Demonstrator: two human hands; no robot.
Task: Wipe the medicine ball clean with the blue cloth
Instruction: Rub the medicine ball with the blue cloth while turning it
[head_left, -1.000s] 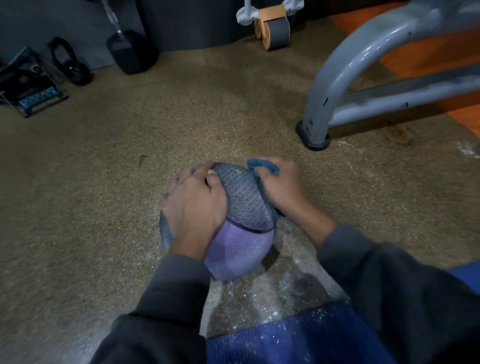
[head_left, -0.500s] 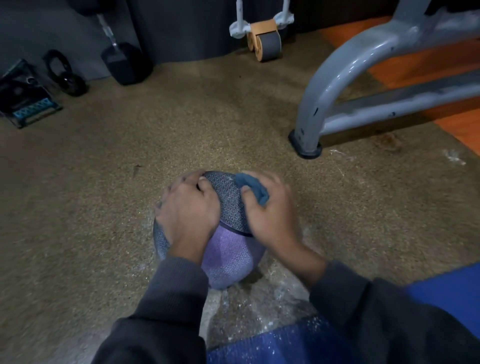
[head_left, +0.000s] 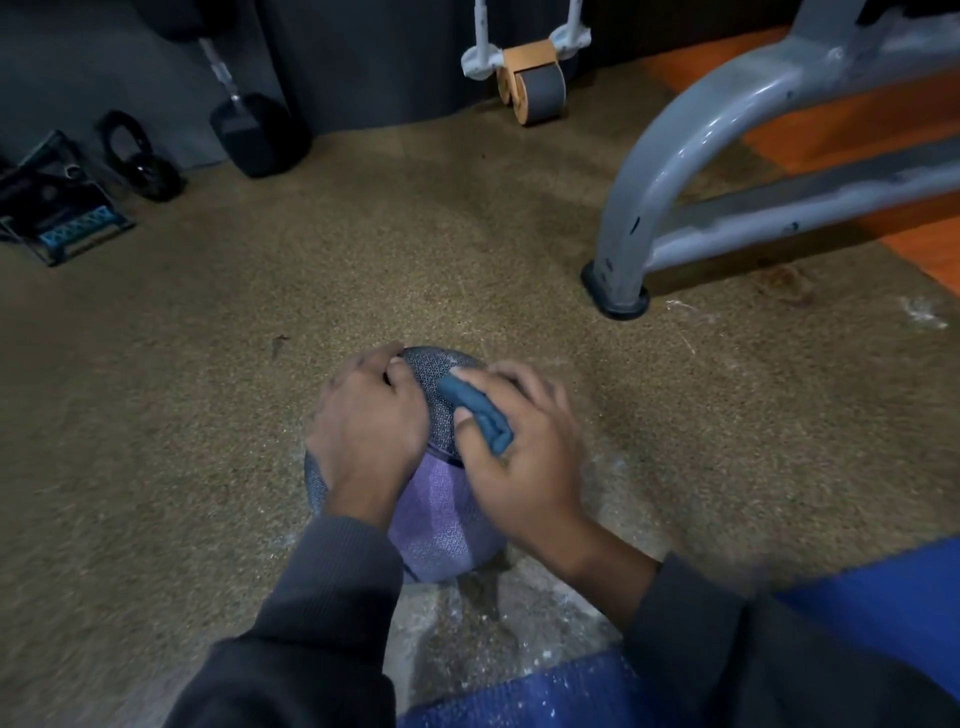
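The medicine ball (head_left: 439, 525), grey and lilac with a textured skin, rests on the speckled brown floor in the middle of the view. My left hand (head_left: 366, 431) lies spread over its upper left side and holds it still. My right hand (head_left: 524, 452) presses the bunched blue cloth (head_left: 480, 415) against the ball's upper right, with the cloth folded between thumb and fingers. Both hands hide much of the ball's top.
A grey metal frame leg (head_left: 623, 260) stands on the floor to the right. An ab wheel (head_left: 535, 83), a dumbbell (head_left: 254, 130) and a dark bag (head_left: 57, 208) sit along the back wall. A blue mat (head_left: 519, 696) lies near me, with white dust around the ball.
My right hand has slid the cloth from the ball's far right side up and toward its top centre. My left hand kept its hold on the left side.
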